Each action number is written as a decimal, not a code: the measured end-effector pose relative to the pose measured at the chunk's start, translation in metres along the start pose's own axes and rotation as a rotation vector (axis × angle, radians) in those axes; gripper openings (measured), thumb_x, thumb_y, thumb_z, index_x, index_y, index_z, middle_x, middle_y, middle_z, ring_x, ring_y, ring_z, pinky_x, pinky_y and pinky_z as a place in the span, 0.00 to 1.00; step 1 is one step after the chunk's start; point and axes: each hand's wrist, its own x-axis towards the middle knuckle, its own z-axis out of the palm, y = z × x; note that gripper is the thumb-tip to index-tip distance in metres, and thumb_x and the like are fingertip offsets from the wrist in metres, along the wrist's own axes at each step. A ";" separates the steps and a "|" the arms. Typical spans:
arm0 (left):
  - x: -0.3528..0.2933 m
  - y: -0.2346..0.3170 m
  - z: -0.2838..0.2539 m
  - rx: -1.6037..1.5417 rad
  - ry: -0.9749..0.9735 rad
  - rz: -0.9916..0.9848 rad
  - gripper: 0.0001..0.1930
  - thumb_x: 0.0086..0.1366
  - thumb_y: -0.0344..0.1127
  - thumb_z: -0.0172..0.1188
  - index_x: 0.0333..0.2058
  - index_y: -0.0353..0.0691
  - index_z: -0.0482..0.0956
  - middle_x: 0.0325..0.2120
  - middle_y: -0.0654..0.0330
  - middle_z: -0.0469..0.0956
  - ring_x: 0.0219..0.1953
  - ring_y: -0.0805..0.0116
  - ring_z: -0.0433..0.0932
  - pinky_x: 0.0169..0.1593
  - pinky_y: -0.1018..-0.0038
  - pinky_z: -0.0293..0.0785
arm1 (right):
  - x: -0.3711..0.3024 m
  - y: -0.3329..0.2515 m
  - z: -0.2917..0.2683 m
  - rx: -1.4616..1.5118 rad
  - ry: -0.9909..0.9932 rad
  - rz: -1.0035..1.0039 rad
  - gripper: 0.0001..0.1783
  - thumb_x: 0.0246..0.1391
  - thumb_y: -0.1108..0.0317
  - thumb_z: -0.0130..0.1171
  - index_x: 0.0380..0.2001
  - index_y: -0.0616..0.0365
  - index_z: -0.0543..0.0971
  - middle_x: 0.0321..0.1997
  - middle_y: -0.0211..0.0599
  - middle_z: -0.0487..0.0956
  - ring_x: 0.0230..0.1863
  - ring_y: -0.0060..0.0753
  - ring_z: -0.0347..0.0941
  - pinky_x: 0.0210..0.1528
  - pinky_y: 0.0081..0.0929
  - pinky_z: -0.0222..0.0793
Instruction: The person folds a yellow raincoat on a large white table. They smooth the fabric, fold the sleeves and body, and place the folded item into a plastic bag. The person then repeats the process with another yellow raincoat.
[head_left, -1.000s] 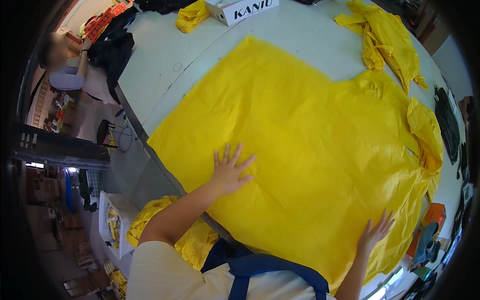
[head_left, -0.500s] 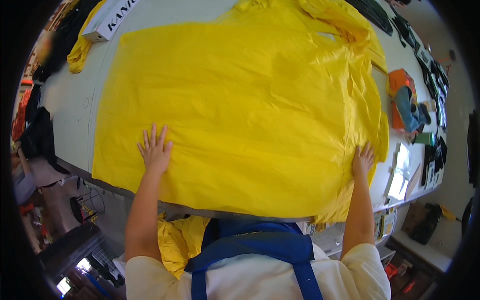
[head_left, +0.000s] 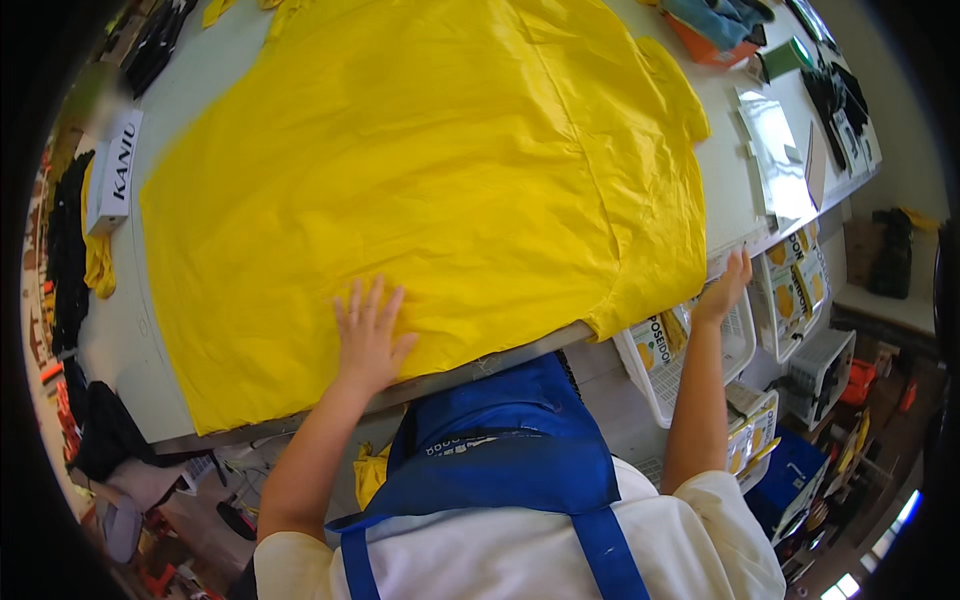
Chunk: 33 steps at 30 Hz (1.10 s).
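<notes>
The yellow garment [head_left: 430,180] is cut off above; the left hand [head_left: 370,345] has its palm hidden.

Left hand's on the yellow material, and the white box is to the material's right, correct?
Not quite: the head view shows the white box to the left of the yellow material. The left hand is on the material, as you said.

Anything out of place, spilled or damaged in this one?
No spill or damage shows. The only untidy spot is the yellow material: its near right part laps over the front edge of the table, and creases run down its right side.
</notes>
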 end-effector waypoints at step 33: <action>-0.013 0.039 -0.023 -0.230 0.276 -0.664 0.28 0.62 0.43 0.58 0.59 0.42 0.64 0.60 0.43 0.61 0.62 0.45 0.58 0.64 0.57 0.53 | 0.071 -0.085 0.116 -0.749 -0.513 -0.963 0.23 0.47 0.77 0.50 0.49 0.52 0.72 0.55 0.37 0.72 0.60 0.45 0.63 0.62 0.39 0.56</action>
